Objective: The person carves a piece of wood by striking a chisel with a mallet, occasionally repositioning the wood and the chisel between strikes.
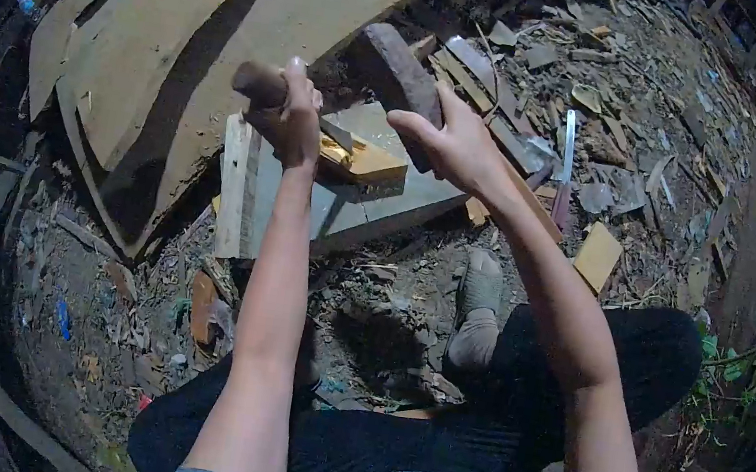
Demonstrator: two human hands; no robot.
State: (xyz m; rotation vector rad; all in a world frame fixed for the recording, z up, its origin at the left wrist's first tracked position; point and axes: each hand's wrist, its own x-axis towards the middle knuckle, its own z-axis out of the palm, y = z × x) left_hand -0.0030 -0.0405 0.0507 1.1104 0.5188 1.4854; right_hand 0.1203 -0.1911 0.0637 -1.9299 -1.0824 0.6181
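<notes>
My left hand is wrapped round a brown wooden handle, whose thick end sticks out to the left. The tool's lower part reaches toward a yellowish carved wood block, which lies on a grey board. To the right, my right hand grips a dark, rough, oblong block, held tilted above the board. Its material is hard to tell. The thumb lies across its near face.
Large curved wooden slabs stand at the upper left. A white-bladed tool and a yellow wood piece lie right of my right forearm. Wood chips cover the ground. My foot is below the board.
</notes>
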